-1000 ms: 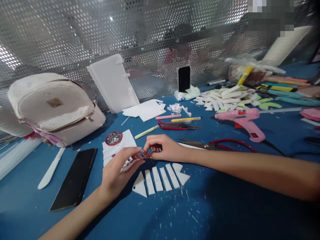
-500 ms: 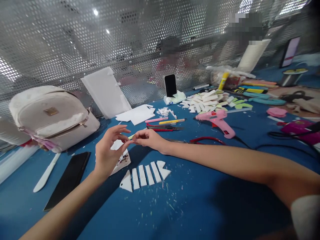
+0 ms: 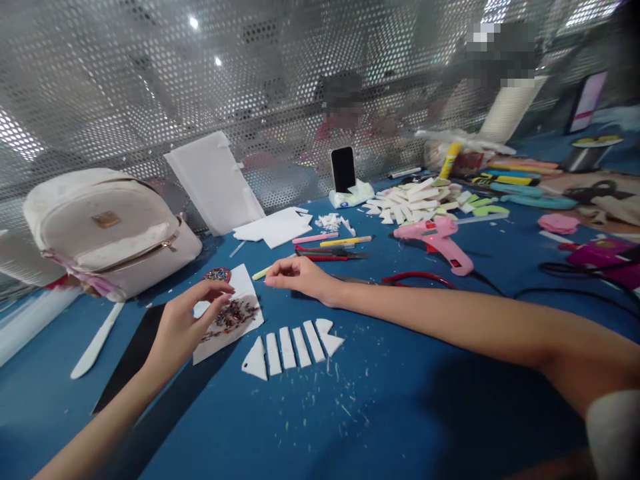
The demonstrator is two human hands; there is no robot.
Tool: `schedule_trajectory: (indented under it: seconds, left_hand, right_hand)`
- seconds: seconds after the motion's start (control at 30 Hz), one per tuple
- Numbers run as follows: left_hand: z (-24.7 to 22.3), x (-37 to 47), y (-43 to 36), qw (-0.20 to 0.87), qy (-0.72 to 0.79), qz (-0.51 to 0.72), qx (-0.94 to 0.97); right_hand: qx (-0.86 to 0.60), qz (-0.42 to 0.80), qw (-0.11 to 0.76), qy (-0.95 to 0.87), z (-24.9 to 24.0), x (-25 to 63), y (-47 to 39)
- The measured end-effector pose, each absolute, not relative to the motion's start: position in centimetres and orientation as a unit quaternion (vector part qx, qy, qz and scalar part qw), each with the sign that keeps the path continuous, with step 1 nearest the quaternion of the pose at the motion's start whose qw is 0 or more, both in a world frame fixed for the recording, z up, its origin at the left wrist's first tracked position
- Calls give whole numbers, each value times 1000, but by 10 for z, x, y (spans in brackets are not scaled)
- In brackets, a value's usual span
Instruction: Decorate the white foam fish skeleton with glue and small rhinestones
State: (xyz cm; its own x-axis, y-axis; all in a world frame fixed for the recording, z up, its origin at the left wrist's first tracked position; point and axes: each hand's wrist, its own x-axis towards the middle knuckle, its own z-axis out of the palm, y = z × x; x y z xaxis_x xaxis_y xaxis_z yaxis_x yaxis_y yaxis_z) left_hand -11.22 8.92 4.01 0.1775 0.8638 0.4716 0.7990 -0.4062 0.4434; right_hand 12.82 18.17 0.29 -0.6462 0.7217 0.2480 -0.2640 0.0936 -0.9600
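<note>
Crowding the hands: backpack (image 3: 107,227), phone (image 3: 131,353), perhaps scissors (image 3: 400,279).

Left hand (image 3: 183,327) over sequin paper (image 3: 227,320); right hand (image 3: 300,277) beside.

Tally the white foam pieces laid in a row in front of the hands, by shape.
Triangular end pieces: 2, one at the left end and one at the right end.
Strips between them: 4, side by side, the first next to the left triangle.
Total: 6 pieces on the blue table.
</note>
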Motion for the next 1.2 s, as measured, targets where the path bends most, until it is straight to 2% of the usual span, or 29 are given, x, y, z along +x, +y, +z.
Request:
schedule_trajectory:
  seconds: [0.23,0.47,0.77,1.2]
  left_hand:
    - [29,-128,84,28,535,345,771]
    - [21,-123,98,136,467,265,832]
    - [14,-117,107,135,473,261,831]
    - [25,-103,111,184,504,196,821]
  right_hand:
    - [-179,635,397,-637,3,129,183]
    - [-169,635,394,-643,7,130,181]
    - [-173,632,370,-658,5,130,182]
    - [-156,601,386,-682,-1,129,184]
